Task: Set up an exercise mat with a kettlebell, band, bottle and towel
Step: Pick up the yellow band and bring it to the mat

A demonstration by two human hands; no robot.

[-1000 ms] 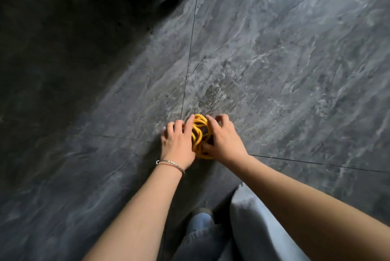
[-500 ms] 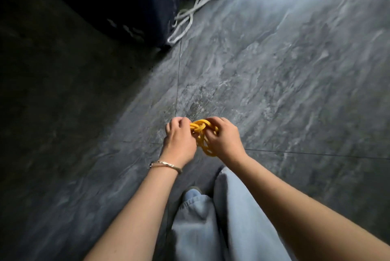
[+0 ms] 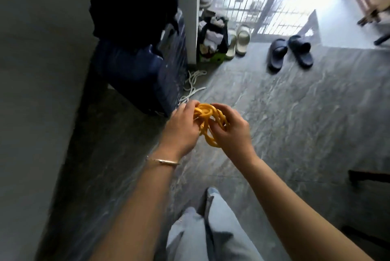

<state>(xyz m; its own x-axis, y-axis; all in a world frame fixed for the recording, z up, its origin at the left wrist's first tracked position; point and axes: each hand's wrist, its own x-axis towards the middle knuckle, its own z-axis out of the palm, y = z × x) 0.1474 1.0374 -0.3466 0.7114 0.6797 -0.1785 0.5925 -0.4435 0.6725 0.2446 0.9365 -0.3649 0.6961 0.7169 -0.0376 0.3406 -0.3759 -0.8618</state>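
A coiled yellow band (image 3: 207, 122) hangs in the air above the grey stone floor, held between both hands at the middle of the view. My left hand (image 3: 181, 130), with a thin bracelet at the wrist, grips the band's left side. My right hand (image 3: 231, 134) grips its right side, fingers curled into the loops. No mat, kettlebell, bottle or towel is in view.
A dark blue bag (image 3: 139, 66) with black cloth on top stands by the wall to the left, a white rope (image 3: 193, 85) beside it. Dark slippers (image 3: 290, 53) and pale slippers (image 3: 238, 40) lie near a barred door. My legs in light jeans (image 3: 206, 231) are below.
The band was on the floor one second ago. Both hands have lifted it off the floor, and the view has risen to show the bag, slippers and door.
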